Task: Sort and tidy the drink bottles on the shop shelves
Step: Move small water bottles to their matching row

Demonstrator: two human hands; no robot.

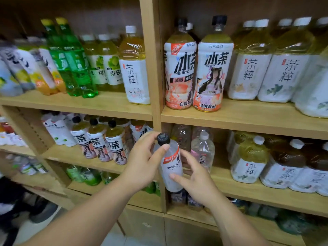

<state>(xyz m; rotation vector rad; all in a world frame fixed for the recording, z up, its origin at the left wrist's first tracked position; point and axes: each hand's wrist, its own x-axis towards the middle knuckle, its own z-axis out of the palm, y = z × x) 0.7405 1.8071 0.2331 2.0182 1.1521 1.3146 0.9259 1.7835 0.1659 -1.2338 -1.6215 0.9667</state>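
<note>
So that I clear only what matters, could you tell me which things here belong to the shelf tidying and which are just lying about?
Job: black-capped clear bottle, held by left hand and right hand; peach iced tea bottles; white-capped clear bottle; wooden shelves.
Lying about: dark shoe; lower cabinet door.

Light wooden shelves (pixel 248 119) carry upright rows: white-labelled yellow tea bottles (pixel 250 73) toward the right edge, green plastic bottles (pixel 71 64) upper left.

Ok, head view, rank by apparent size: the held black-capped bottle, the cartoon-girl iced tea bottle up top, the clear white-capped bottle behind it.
1. cartoon-girl iced tea bottle
2. held black-capped bottle, though nearness inflates it
3. clear white-capped bottle, partly hidden
</note>
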